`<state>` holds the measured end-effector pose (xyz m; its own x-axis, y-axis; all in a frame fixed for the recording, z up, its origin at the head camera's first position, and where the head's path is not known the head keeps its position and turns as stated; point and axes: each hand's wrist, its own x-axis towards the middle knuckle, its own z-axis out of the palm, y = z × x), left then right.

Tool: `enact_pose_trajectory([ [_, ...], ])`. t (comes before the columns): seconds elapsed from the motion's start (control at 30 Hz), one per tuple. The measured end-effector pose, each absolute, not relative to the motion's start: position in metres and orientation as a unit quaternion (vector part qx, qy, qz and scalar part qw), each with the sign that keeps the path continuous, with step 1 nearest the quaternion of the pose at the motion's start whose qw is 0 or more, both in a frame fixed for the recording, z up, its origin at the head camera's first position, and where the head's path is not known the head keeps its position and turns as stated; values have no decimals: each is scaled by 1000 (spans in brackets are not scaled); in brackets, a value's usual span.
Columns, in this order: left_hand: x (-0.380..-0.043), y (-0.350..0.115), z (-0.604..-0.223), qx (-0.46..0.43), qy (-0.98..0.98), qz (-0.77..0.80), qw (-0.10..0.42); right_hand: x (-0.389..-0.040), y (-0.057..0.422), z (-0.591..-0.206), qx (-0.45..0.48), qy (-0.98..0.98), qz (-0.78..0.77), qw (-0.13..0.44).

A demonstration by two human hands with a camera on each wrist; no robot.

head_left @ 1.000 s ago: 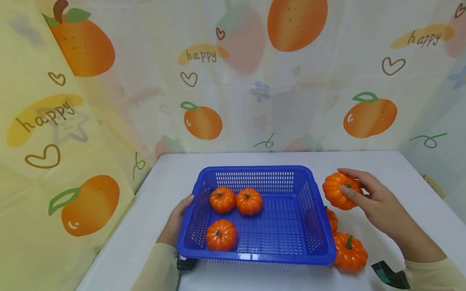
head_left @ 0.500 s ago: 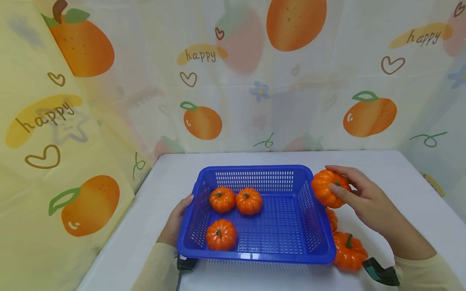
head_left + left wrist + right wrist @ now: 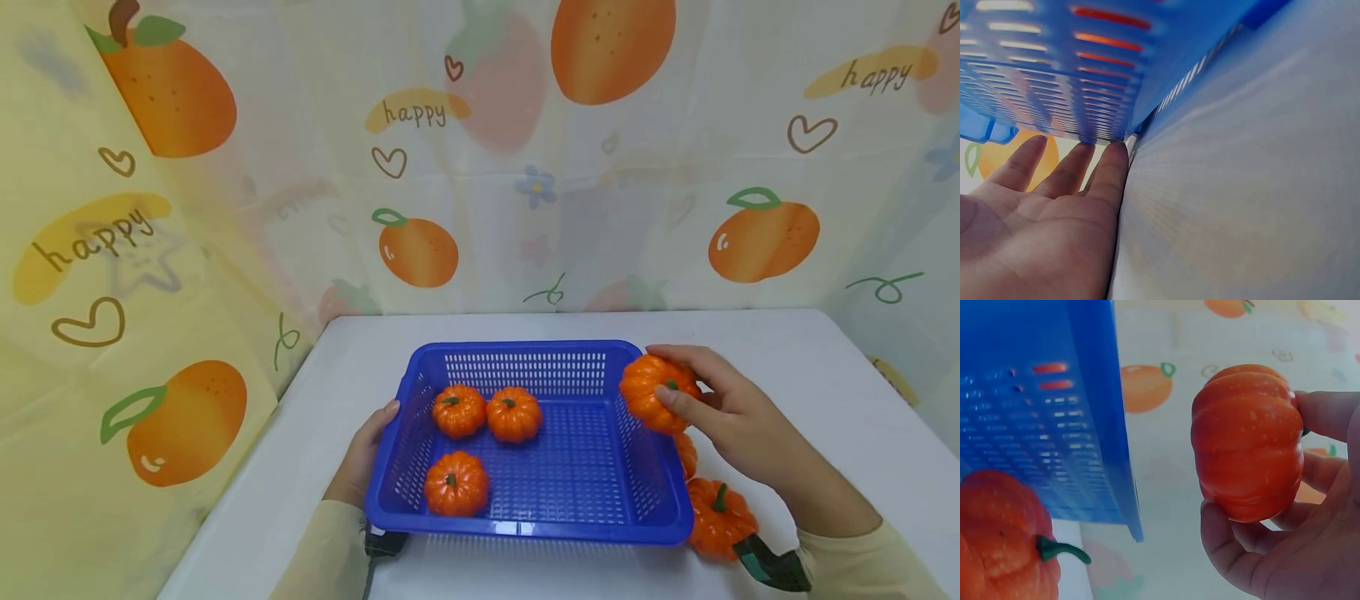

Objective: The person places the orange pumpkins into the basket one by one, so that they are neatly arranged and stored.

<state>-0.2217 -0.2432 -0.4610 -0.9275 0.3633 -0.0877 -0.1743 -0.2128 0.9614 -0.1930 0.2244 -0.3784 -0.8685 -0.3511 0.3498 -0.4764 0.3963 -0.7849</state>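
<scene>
My right hand (image 3: 738, 425) holds an orange toy pumpkin (image 3: 652, 393) with a green stem, thumb on the near side and fingers over the far side. The pumpkin is up at the right rim of a blue plastic basket (image 3: 517, 533); the right wrist view shows this pumpkin (image 3: 1247, 444) pinched by thumb and fingers. At the basket's left side, my left hand (image 3: 360, 458) touches the outer wall; its fingertips (image 3: 1110, 159) press there, fairly straight. Inside the basket lie three toy pumpkins: one at back left (image 3: 459, 412), one beside it (image 3: 513, 415), one at front left (image 3: 456, 484).
Right of the basket, a pumpkin (image 3: 720, 518) lies on the white table (image 3: 300, 517), and another pumpkin (image 3: 686, 456) shows partly behind the rim. A fruit-printed cloth (image 3: 480, 200) hangs behind the table and along its sides.
My right hand has carried its pumpkin leftward, from beside the basket to over its right rim. The left hand, the basket and the other pumpkins stay where they were.
</scene>
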Motion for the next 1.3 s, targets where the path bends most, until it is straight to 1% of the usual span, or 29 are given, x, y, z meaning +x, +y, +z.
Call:
enact_pose_trajectory([
  [0.07,-232,-257,-484,66,605,770,192,-192,221,-378,254,-833,489,59],
  [0.13,-234,-260,-491,50,602,774,188,-192,218,-378,259,-832,487,55],
  [0.27,-232,-255,-489,21,590,786,184,-191,212,-379,268,-827,493,49],
  [0.8,-234,-255,-491,18,594,785,177,-187,183,-377,287,-802,524,19],
  [0.97,-234,-255,-490,22,592,785,181,-186,175,-380,291,-791,537,11],
  [1.3,-235,-255,-490,11,602,780,171,-183,157,-385,290,-796,532,-1],
])
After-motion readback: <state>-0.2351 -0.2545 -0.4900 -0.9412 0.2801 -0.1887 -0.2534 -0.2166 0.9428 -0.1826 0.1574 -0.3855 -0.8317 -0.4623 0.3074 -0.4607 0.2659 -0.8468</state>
